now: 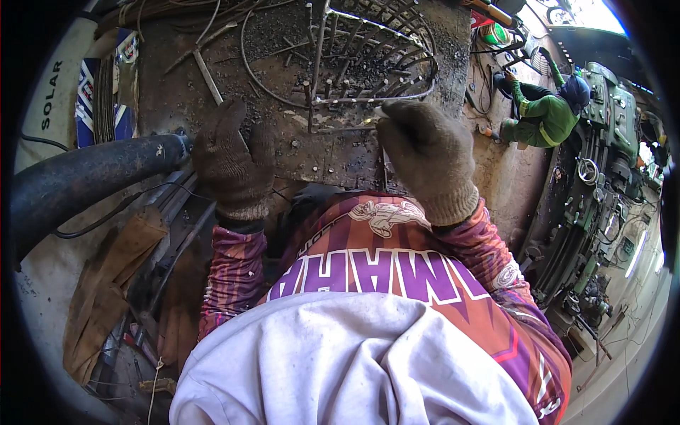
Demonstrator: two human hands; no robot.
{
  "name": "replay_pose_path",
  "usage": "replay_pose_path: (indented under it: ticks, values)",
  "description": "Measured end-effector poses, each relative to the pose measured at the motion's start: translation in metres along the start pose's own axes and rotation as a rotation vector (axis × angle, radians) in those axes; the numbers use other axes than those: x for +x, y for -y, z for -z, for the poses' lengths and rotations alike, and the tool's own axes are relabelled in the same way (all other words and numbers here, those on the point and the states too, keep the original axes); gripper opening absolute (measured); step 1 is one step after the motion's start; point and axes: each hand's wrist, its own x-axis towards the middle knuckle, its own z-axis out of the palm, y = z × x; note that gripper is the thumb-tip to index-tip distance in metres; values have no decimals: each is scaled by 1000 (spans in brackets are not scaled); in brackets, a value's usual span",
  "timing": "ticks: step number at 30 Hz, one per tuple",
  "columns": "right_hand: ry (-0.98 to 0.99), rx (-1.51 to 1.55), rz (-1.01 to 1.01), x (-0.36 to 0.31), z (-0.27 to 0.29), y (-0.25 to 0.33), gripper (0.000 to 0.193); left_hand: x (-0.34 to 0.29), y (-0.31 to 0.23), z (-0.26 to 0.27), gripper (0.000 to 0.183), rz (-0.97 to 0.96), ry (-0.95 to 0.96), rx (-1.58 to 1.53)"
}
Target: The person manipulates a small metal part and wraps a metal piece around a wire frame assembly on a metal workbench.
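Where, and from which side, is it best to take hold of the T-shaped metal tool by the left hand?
I would grip the T-shaped metal tool by its slim, straight shaft, coming from the person's near side. The crosspiece lies at the far end, and the shaft points back toward the gloved left hand, which covers part of it.

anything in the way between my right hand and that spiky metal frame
Nothing visible stands between them: your right hand, in its glove, is right by the near side of the metal frame. Whether the fingers actually touch it, I can't tell from this view.
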Motion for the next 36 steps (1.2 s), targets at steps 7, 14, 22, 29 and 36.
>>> replay_pose_path:
  ticks: [7,14,22,29,36]
  values:
    - [-119,22,-24,-1,12,-16,16,-3,2,-4,37,25,9,36]
    - [-96,20,35,5,4,-19,16,2,-4,-1,34,12,22,17]
    - [-77,-30,19,11,1,-12,16,1,-2,-1,33,-7,20,42]
    - [-2,-88,86,4,6,-10,15,0,0,-3,33,-6,8,0]
    - [-91,-11,36,10,5,-9,11,0,0,-4,32,-13,3,15]
